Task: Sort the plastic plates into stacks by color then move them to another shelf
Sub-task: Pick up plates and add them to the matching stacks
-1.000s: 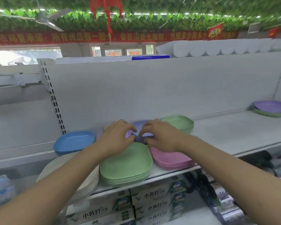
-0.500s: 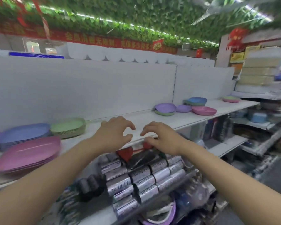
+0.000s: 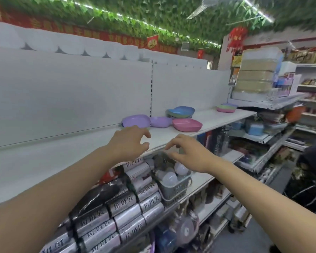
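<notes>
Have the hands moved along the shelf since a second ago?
Yes. Both the left hand and right hand, empty and open, have left the sorted stacks and travelled right along the white shelf, now just short of the purple plate.

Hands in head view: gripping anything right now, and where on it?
Nothing held. Left hand and right hand are both open with fingers spread, in the air short of the purple plates on the white shelf.

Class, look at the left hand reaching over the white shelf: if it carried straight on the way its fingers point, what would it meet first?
Most likely the purple plastic plate just beyond the left hand, which is open and empty. Depth is hard to judge from one view.
</notes>
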The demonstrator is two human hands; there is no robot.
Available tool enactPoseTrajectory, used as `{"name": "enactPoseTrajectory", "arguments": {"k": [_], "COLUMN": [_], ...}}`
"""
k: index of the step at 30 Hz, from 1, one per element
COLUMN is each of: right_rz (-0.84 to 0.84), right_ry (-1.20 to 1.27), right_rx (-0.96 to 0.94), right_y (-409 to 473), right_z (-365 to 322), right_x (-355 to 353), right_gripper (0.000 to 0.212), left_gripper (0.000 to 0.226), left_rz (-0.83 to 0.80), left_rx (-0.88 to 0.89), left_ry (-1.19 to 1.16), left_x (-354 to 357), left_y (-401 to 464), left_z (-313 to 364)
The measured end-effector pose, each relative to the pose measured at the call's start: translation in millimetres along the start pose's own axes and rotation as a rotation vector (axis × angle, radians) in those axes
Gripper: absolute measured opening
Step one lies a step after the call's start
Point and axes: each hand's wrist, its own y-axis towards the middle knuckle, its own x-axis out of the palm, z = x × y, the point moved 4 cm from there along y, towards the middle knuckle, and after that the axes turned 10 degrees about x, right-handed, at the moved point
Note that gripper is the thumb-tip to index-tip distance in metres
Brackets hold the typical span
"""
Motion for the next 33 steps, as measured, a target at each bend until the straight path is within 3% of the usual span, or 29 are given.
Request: {"name": "enactPoseTrajectory", "arguments": {"k": [6, 13, 19, 24, 29, 33], "right_rz": [0.002, -0.041, -0.032, -0.026, 0.062, 0.098], "right_ry": [-0.020, -0.266, -0.435, -0.626, -0.574, -0.314], "right_rx": [0.000, -0.037, -0.066, -0.178, -0.306, -0.309], "right_y": [90, 186, 245, 280, 289, 294], "right_z": [53, 83, 104, 115, 120, 130], "right_x": [-4, 11, 31, 52, 41, 18], "right_gripper": [0.020, 0.028, 0.035, 0.026, 0.017, 0.017], "left_gripper": [0.034, 0.030, 0.020, 0.031, 0.009, 0.022], "left_rz": [0.039, 0.017, 0.020, 0.038, 0.126, 0.272], "left_rx": [-0.137, -0.212, -0.341, -0.465, -0.559, -0.692], "left_ry": [0.037, 0.193, 0.273, 0.431, 0.652, 0.479], "left_x": [23, 62, 89, 81, 54, 30], "left_y": [90, 175, 215, 218, 200, 172], "left_z": [-52, -78, -82, -80, -73, -60]}}
